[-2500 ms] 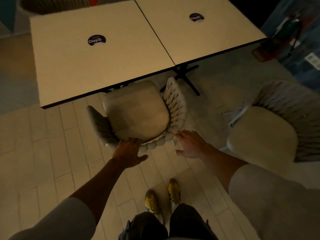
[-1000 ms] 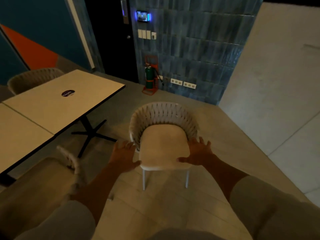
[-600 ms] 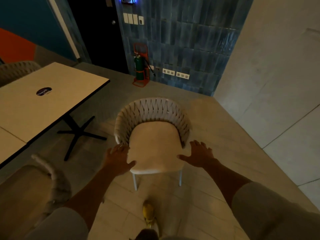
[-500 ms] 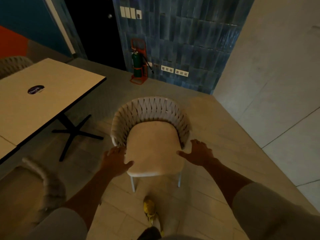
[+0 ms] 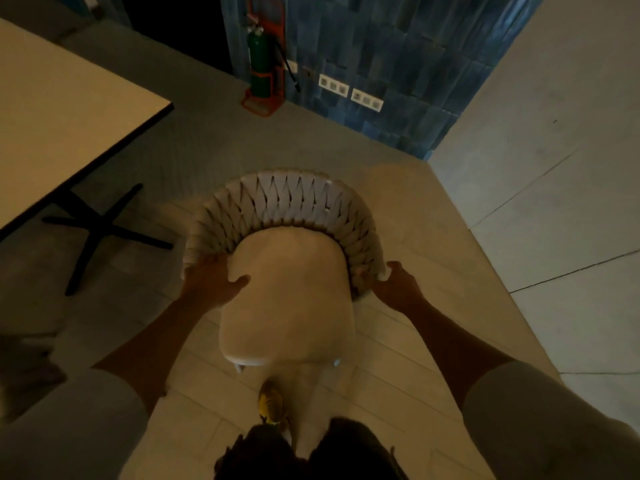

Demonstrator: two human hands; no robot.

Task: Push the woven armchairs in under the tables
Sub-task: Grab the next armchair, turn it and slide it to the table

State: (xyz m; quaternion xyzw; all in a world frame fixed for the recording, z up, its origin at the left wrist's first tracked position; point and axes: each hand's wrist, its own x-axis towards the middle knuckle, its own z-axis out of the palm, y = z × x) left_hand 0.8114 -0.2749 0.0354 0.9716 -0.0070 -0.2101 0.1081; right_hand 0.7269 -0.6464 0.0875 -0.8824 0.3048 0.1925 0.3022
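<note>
Both hands gripping woven armchair (image 5: 287, 289), left hand (image 5: 213, 284) and right hand (image 5: 394, 285) on armrest ends

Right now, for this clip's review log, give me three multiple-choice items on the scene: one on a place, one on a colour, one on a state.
1. Where does the table stand relative to the woven armchair?
A. to its left
B. to its right
C. directly over it

2. What colour is the fire extinguisher body by the tiled wall?
A. yellow
B. green
C. white

3. How do the hands meet the chair?
A. both hang clear of it
B. only one touches it
C. each grips one end of the woven back

Answers: 1 A, the tabletop and its black cross base lie left of the chair. 2 B, the cylinder is green in an orange stand. 3 C, the left hand and right hand each close on an end.
</note>
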